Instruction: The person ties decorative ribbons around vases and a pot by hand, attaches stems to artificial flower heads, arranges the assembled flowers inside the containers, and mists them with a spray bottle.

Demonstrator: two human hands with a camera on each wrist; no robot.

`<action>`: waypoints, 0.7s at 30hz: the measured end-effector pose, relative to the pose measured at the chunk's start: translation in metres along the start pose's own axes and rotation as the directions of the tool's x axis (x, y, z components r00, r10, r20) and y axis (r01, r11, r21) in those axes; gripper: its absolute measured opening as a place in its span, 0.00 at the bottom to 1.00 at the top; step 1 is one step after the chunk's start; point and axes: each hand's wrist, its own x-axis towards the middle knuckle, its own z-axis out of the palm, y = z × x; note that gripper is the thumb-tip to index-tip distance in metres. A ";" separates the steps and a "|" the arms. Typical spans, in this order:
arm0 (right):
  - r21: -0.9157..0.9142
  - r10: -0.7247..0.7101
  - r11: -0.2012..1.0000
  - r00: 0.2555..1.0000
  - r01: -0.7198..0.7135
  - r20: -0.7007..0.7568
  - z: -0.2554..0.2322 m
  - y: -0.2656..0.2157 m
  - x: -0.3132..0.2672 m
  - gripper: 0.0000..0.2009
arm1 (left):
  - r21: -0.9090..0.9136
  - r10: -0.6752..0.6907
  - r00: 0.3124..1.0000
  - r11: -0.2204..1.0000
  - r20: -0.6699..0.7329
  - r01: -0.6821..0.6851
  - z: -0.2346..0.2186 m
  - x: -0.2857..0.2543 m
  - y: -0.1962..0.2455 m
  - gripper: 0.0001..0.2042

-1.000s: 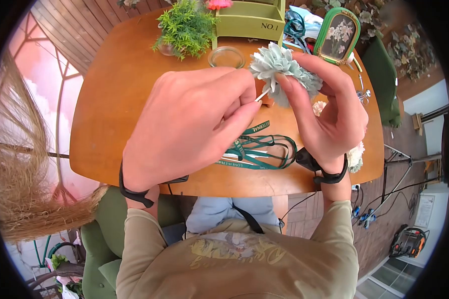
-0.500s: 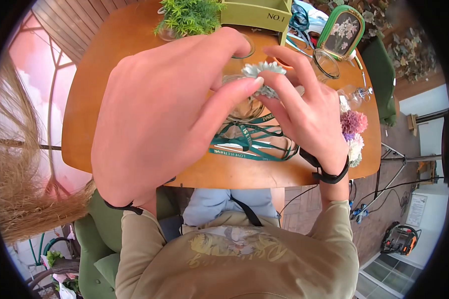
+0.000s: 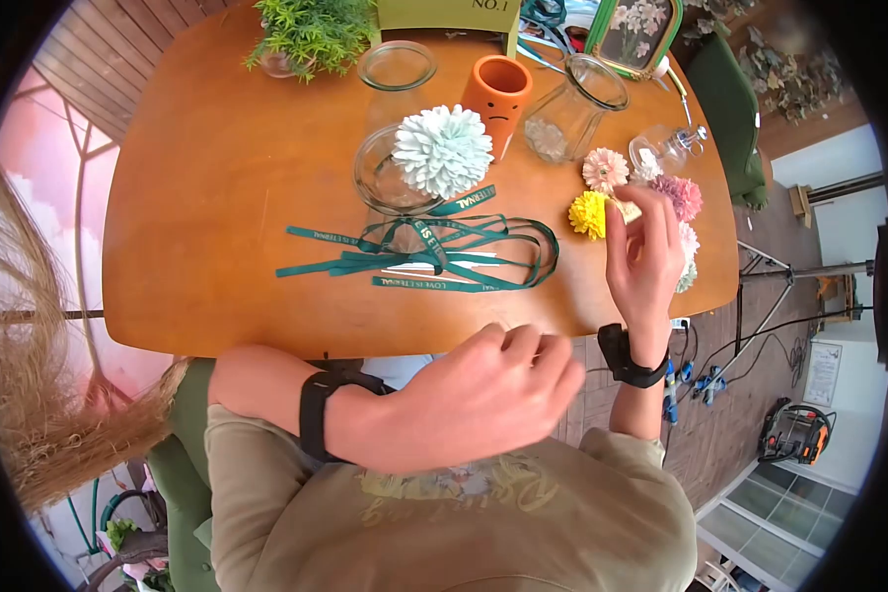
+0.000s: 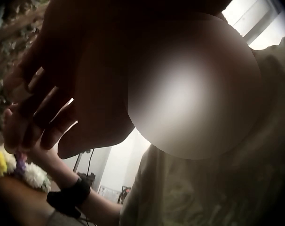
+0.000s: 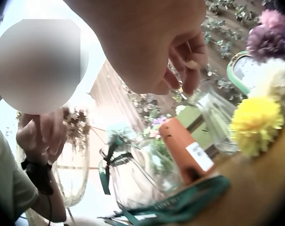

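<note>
A pale blue-green artificial flower stands in a glass jar, its head above the rim. My left hand is drawn back in front of my chest, fingers loosely bent and holding nothing. Near the right edge of the table, my right hand hovers close by several artificial flowers, with a gap between thumb and bent fingers. Beside it are a yellow flower, a pink one and a mauve one. In the right wrist view the yellow flower is apart from my fingers.
Green printed ribbons lie before the jar. Behind stand an orange pot, a clear glass vase, another glass jar, a leafy plant and a green box. A glass stopper piece lies at the right.
The pale flower, earlier held up in both hands, now stands in the jar. My left hand has pulled back toward my chest; my right hand has moved right to the other flowers.
</note>
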 end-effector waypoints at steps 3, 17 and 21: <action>-0.139 0.151 0.981 0.984 -0.137 0.096 -0.004 0.026 -0.030 0.13 | 0.053 -0.022 0.998 0.998 0.058 0.019 0.034 -0.013 -0.002 0.09; -0.223 0.285 0.941 0.952 -0.255 0.110 0.023 0.044 -0.068 0.25 | 0.242 -0.278 0.958 0.936 0.071 0.254 0.089 -0.070 -0.048 0.20; -0.286 0.220 0.945 0.955 -0.158 0.199 0.023 0.045 -0.065 0.27 | 0.205 -0.291 0.949 0.943 0.120 0.263 0.091 -0.068 -0.049 0.17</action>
